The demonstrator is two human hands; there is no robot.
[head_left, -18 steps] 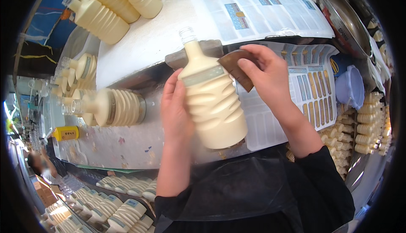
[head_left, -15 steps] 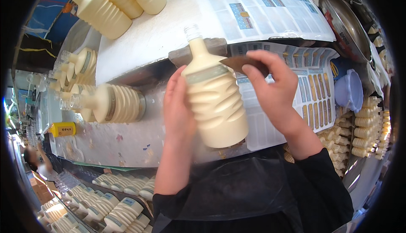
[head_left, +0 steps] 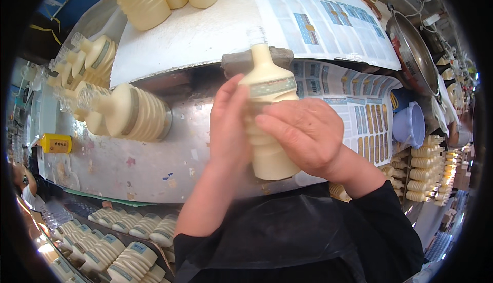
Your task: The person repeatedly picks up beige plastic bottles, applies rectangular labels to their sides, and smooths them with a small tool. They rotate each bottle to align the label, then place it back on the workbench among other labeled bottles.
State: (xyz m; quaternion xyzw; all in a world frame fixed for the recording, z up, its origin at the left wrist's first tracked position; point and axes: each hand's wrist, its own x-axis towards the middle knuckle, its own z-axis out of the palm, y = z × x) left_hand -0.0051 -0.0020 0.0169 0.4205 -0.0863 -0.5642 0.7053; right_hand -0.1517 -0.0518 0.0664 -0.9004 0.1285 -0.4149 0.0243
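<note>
One cream bottle, left hand along its side, right hand curled over it, grips unclear

My left hand slightly blurred, fingers pointing forward, away from me. Left forearm bare, slanting forward and inward. My right hand close by, back turned up, fingers bent, pointing left. Right forearm bare, angled inward from right. Right fingertips partly hidden.
</note>
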